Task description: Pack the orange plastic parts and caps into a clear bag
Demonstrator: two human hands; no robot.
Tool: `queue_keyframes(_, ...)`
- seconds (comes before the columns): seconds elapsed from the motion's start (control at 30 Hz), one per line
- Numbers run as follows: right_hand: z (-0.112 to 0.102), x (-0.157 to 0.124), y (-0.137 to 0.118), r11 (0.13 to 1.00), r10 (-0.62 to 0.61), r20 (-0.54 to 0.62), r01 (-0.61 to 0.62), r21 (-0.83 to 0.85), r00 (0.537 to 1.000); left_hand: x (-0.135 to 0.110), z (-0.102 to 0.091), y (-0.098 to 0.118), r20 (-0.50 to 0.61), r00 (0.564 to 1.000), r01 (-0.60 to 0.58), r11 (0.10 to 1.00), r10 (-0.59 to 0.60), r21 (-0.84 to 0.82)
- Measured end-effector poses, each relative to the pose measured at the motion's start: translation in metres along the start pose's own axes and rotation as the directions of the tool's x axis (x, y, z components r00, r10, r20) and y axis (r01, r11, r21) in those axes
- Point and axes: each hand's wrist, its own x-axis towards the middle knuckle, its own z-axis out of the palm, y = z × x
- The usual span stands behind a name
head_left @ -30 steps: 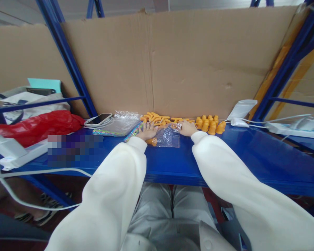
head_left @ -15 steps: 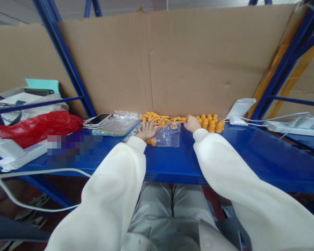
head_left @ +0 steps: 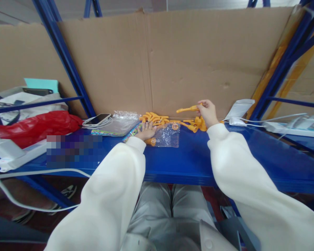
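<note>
My right hand [head_left: 207,112] is raised above the blue shelf [head_left: 188,164], closed on a long orange plastic piece [head_left: 187,109] that points left. Below it a second orange piece [head_left: 189,126] lies on the shelf beside a cluster of orange cone-shaped parts [head_left: 201,122]. My left hand [head_left: 146,131] lies flat with fingers spread on the left edge of a small clear plastic bag [head_left: 169,135], next to an orange part [head_left: 152,141]. A pile of thin orange pieces [head_left: 155,118] sits behind the bag against the cardboard.
A cardboard sheet [head_left: 172,59] backs the shelf. To the left lie a phone [head_left: 98,119] with a cable, a stack of clear bags [head_left: 120,124] and a red plastic bag [head_left: 34,126]. White packets [head_left: 239,108], cables and a power strip [head_left: 290,129] lie at the right.
My right hand moved right from the clear bag to the cone-shaped parts, then rose with a long orange piece in it. My left hand stayed on the bag.
</note>
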Motion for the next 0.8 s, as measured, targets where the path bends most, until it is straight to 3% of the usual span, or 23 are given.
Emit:
queue_keyframes(0.2,-0.025,-0.014,-0.015,0.991,-0.025,0.148,0.005,0.133,0.989,0.003,0.003,-0.001,-0.02,1.0,0.004,1.0,-0.005,-0.018)
queue_keyframes(0.4,-0.037,-0.034,-0.024,0.981,0.036,0.392,-0.106,0.16,0.919,0.002,0.003,-0.001,-0.013,1.0,0.006,0.998,-0.007,-0.061)
queue_keyframes(0.53,-0.03,-0.042,-0.022,0.989,0.081,0.486,-0.131,0.069,0.87,0.0,0.002,-0.001,-0.002,1.0,-0.027,0.993,0.027,-0.115)
queue_keyframes(0.7,-0.011,-0.049,-0.016,0.993,0.092,0.524,-0.116,0.013,0.847,0.0,0.001,0.002,0.027,1.0,-0.006,0.995,0.008,-0.098)
queue_keyframes(0.8,0.003,-0.054,-0.009,0.996,0.086,0.54,-0.092,-0.016,0.837,0.0,-0.004,0.004,-0.009,1.0,-0.023,0.994,0.022,-0.108)
